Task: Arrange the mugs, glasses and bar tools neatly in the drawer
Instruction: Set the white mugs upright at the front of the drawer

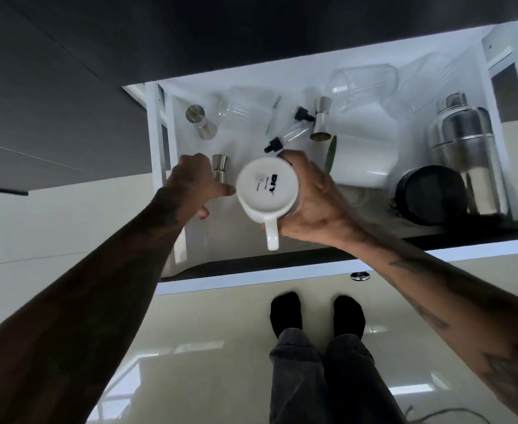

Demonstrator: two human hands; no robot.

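— White ceramic, upside down: the mug [267, 186] sits over the front-left part of the open drawer [282, 284], base toward the camera, handle pointing back at the person. Its long axis runs roughly straight down into the drawer.

— Who has it?

— The right hand [312, 200] wraps its side, fingers curled around the body. The left hand [190, 182] is just beside it, thumb tip near or touching the rim of the base, other fingers loosely bent; whether they grip the small steel jigger [219, 171] behind them is hard to tell.

— Any writing?

— Black print on the base, large letters that look like "DIY", smaller lines too blurred to read.

— Room to move?

— Bare floor lies along the drawer's front-left corner, under the mug. Farther back it is crowded: another jigger [321, 122], dropper bottles [285, 137], glasses [361, 82] on their sides. A steel shaker [462, 154] stands against the right wall, a black mug [429, 194] just in front of it.
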